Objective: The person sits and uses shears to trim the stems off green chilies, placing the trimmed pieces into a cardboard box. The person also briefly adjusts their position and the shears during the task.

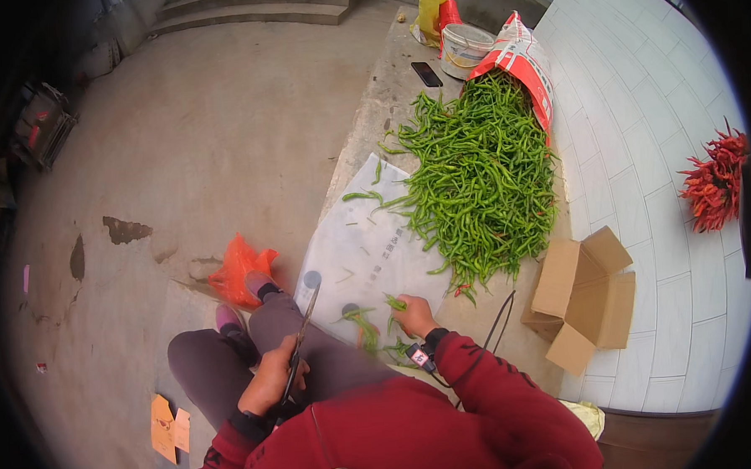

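Note:
My left hand [273, 377] is closed around a pair of scissors [304, 332], whose blades point up and away from me over my thigh. My right hand [414, 317] grips a few green chili peppers [395, 303] above the near part of a white sheet [375, 234]. Several more green peppers [368, 334] lie on or just above the sheet to the left of that hand; some are blurred. Beyond, a large heap of green chili peppers [486, 173] spills from a red and white woven sack [525, 64]. Short stem pieces are scattered over the sheet.
An open cardboard box [567, 295] stands at the right by the tiled wall. A bucket [465, 48] and a smartphone [427, 74] are behind the heap. A red plastic bag [239, 272] lies by my feet. Dried red chilies [716, 182] hang at the far right.

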The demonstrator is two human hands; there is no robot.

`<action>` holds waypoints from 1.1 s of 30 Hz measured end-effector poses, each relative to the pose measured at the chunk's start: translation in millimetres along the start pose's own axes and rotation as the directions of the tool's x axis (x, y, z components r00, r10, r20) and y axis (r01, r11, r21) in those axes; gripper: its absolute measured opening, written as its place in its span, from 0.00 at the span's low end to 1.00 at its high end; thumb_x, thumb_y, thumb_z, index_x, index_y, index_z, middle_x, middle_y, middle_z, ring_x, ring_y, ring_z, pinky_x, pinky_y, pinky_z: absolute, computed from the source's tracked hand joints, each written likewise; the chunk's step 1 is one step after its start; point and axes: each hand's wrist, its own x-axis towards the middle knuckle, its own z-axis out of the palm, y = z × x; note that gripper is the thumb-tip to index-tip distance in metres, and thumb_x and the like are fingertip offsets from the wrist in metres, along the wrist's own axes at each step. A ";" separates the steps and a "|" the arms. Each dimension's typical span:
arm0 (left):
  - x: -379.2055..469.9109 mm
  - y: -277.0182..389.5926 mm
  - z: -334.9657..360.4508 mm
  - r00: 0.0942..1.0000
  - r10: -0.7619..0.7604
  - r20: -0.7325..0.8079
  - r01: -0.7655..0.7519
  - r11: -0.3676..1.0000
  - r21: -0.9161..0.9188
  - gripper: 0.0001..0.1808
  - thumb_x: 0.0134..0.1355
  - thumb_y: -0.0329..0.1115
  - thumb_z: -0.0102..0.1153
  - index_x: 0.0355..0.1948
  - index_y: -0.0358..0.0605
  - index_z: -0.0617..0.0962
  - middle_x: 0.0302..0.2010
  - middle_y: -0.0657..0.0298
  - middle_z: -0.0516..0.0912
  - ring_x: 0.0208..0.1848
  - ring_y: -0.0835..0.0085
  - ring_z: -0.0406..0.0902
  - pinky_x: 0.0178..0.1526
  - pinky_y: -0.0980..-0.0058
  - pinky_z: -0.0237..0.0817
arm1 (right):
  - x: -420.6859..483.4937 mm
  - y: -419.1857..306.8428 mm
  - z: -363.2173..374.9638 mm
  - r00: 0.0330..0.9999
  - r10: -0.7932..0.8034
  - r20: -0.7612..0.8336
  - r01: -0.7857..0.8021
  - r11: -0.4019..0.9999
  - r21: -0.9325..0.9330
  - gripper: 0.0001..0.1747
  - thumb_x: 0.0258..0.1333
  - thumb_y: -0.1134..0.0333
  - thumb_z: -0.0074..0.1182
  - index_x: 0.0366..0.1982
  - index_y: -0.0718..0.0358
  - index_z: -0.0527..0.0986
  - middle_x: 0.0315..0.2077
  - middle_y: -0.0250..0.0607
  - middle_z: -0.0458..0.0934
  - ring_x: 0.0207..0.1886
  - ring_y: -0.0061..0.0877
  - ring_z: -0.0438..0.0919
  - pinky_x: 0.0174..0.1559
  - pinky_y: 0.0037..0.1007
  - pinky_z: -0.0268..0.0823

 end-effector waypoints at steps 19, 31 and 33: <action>-35.7 7.8 19.3 0.968 0.190 0.162 -0.234 0.915 0.330 0.17 0.60 0.26 0.43 0.52 0.43 0.67 0.26 0.55 0.76 0.28 0.65 0.75 0.34 0.70 0.66 | -30.8 -163.1 -100.5 0.826 -0.318 0.465 -0.328 0.400 0.856 0.06 0.48 0.76 0.51 0.32 0.62 0.71 0.33 0.43 0.77 0.18 0.10 0.59 0.21 0.14 0.50; -52.7 16.7 25.4 0.930 0.330 0.163 -0.368 0.850 0.376 0.19 0.69 0.43 0.35 0.38 0.40 0.75 0.24 0.65 0.75 0.23 0.80 0.70 0.27 0.80 0.62 | -29.6 -163.0 -97.4 0.747 -0.434 0.504 -0.330 0.417 0.847 0.07 0.49 0.70 0.52 0.33 0.61 0.71 0.31 0.41 0.76 0.21 0.12 0.61 0.22 0.15 0.52; -53.8 18.1 26.6 0.936 0.330 0.122 -0.352 0.870 0.345 0.23 0.69 0.46 0.35 0.33 0.38 0.75 0.21 0.65 0.74 0.22 0.80 0.70 0.25 0.80 0.61 | -28.7 -164.3 -94.0 0.772 -0.417 0.479 -0.312 0.407 0.858 0.09 0.50 0.67 0.53 0.33 0.62 0.70 0.29 0.39 0.76 0.23 0.13 0.65 0.24 0.15 0.54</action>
